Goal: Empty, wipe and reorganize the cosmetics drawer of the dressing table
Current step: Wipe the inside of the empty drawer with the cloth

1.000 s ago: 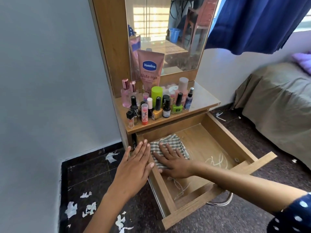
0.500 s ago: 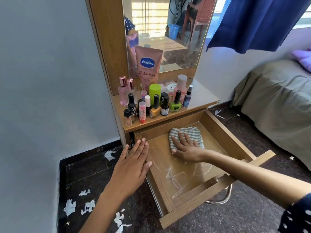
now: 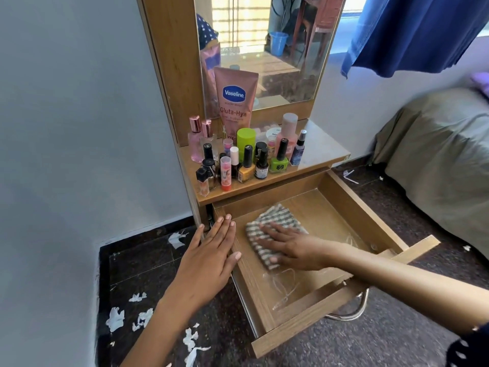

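Note:
The wooden drawer (image 3: 365, 215) of the dressing table is pulled out and holds only a checked cloth (image 3: 275, 221). My right hand (image 3: 288, 247) lies flat on the cloth with fingers spread, pressing it to the drawer floor near the left side. My left hand (image 3: 209, 258) rests flat with straight fingers on the drawer's left wall. White smears mark the drawer floor toward the front. Several cosmetics stand on the tabletop (image 3: 320, 152): a pink Vaseline tube (image 3: 235, 99), a green nail polish bottle (image 3: 279, 162), a lime-capped container (image 3: 246, 140) and small bottles.
A mirror (image 3: 264, 49) rises behind the cosmetics. A bed with an olive cover (image 3: 444, 154) stands at the right, a blue curtain (image 3: 412, 30) above it. White paper scraps (image 3: 140, 316) litter the dark floor at the left. A metal handle (image 3: 352, 311) hangs under the drawer front.
My right hand has slid the cloth from the drawer's back middle toward the left and nearer the front. My left hand has stayed on the drawer's left wall.

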